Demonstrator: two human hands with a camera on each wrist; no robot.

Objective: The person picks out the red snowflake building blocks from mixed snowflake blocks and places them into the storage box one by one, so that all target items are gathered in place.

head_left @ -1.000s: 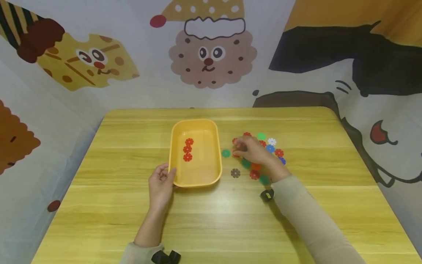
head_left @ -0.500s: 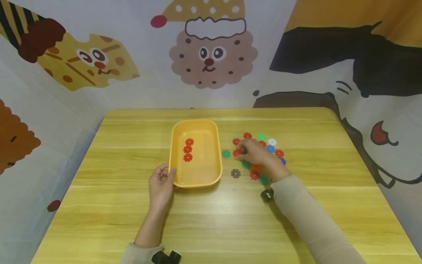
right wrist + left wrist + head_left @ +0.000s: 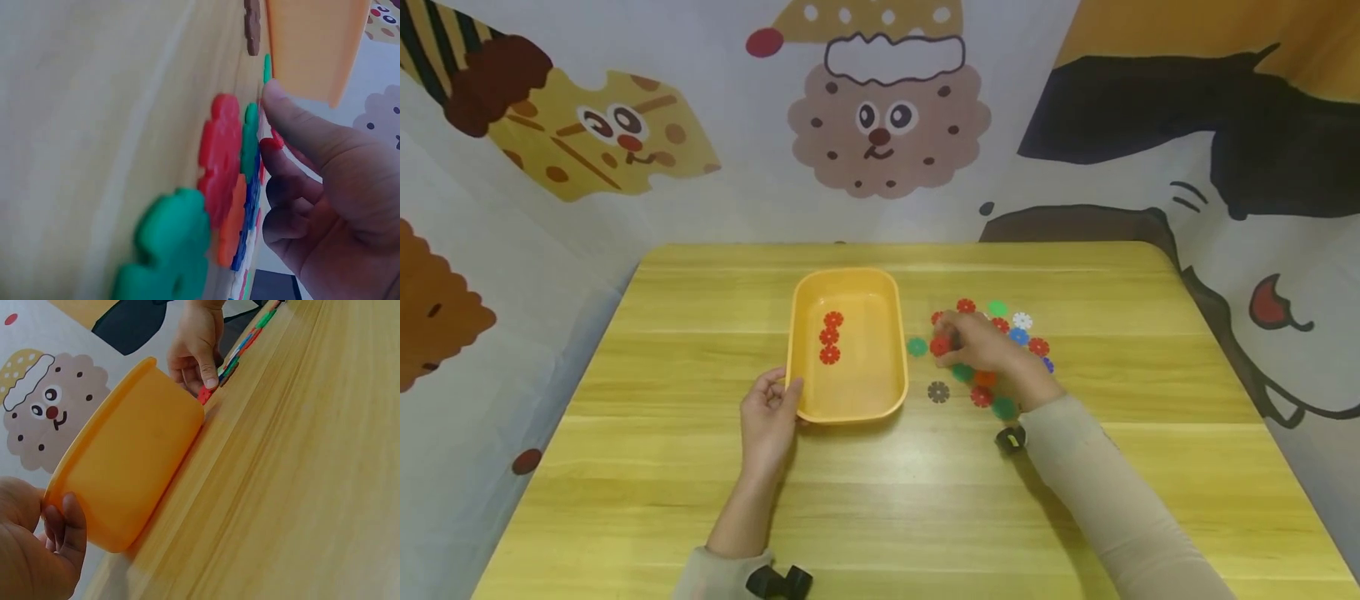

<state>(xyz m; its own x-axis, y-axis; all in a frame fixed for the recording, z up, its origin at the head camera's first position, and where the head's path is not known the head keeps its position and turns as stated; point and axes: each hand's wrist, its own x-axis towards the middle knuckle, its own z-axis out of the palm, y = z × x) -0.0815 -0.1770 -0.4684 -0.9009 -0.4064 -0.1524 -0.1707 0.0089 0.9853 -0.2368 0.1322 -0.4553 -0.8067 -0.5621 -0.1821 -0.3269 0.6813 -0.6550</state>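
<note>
My left hand (image 3: 767, 421) grips the near left corner of a yellow plastic tray (image 3: 850, 408), thumb at the rim and fingers curled against the outer wall. Inside the tray lie three red snowflake discs (image 3: 829, 337) in a column. To the right of the tray, my right hand (image 3: 985, 343) pinches another red snowflake disc (image 3: 940, 345) between thumb and fingers, above the scattered pieces. In the left wrist view this red disc (image 3: 204, 395) stands tilted at the thumb tip. The right wrist view shows its red edge (image 3: 276, 139) partly hidden by the fingers.
Several more snowflake discs lie around the right hand, among them a green one (image 3: 917, 347), a brown one (image 3: 938, 392), a white one (image 3: 1022, 320) and a blue one (image 3: 1018, 337). The wooden table (image 3: 887, 517) meets a cartoon-printed cloth (image 3: 737, 208) at its back edge.
The right thumb and fingers have closed on a red disc and tilted it up from among the pieces. The left hand keeps its place on the tray. The head view has shifted slightly.
</note>
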